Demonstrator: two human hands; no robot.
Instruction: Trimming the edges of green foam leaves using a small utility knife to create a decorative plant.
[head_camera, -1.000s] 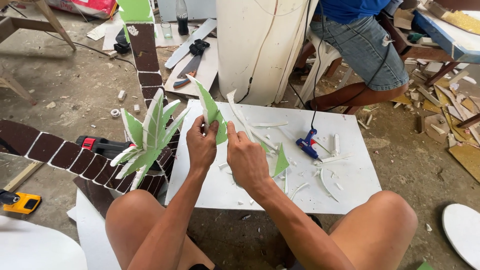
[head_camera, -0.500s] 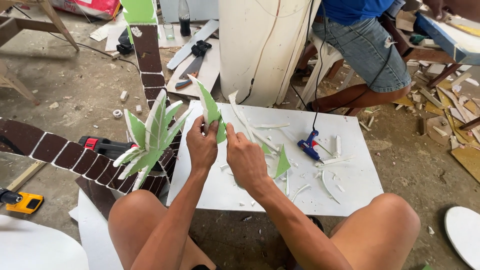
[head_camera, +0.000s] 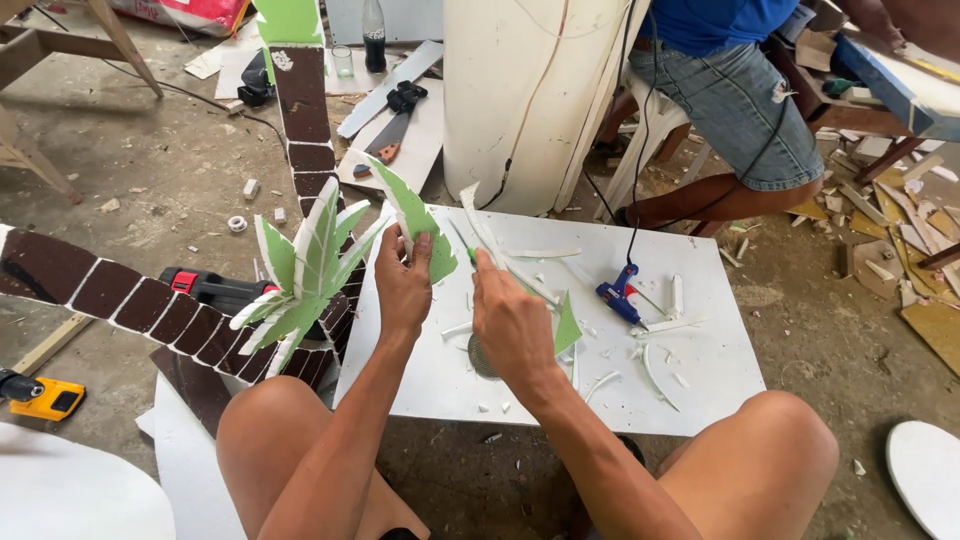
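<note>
Nearest to us, our bare knees frame the low white foam board tabletop (head_camera: 700, 380), littered with thin white offcuts. Above it our left hand (head_camera: 403, 285) holds the green-faced, leaf-shaped foam piece (head_camera: 415, 220), fingers pressed together around its lower end. Our right hand (head_camera: 512, 325) sits just beside it, fingers curled shut on a small cutter with a green handle (head_camera: 470, 255); the blade itself is too small for us to make out. A second green foam leaf (head_camera: 566, 325) shows just behind that hand.

The held leaf is clear of the tabletop, its long axis tilted, with the pointed tip up and away to our left and the broad base down in our grip.

We judge that the cutter works very close to our left fingers, so a slip along the soft foam could nick them, and a hard push could snap the thin tip.

To the left stands the foam palm model with green fronds (head_camera: 310, 270) on a brown, white-lined trunk (head_camera: 110, 295). Farther on lies the blue glue gun (head_camera: 617, 295), and beyond it a seated person in denim shorts (head_camera: 740, 110).
</note>
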